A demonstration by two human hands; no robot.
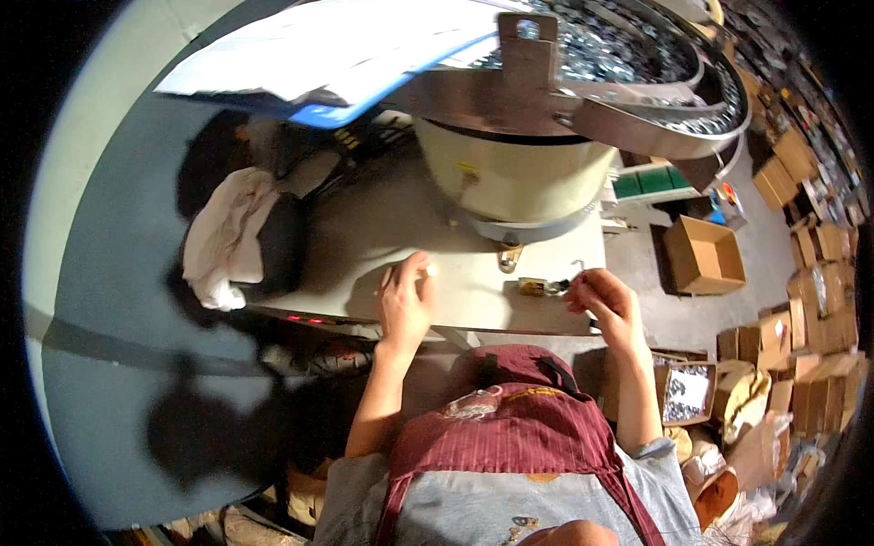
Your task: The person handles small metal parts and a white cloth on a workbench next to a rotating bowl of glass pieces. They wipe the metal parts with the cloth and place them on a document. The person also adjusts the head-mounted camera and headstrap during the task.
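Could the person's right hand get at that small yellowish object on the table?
Probably yes: the small yellowish object lies on the tabletop right beside the right hand, and nothing appears to cover it. Whether they already touch is unclear.

free: tabletop [469, 298] right of left hand [404, 300]; blocked ahead: cream drum [521, 175]

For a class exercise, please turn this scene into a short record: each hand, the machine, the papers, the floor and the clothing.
Left: left hand at the near part of the pale table; whether it grips anything is unclear
Right: right hand beside a small yellowish item; whether it grips anything is unclear
Machine: cream round base under a metal bowl of small shiny parts
Papers: white sheets on a blue board
Floor: open cardboard box at right
Clothing: maroon apron, grey shirt
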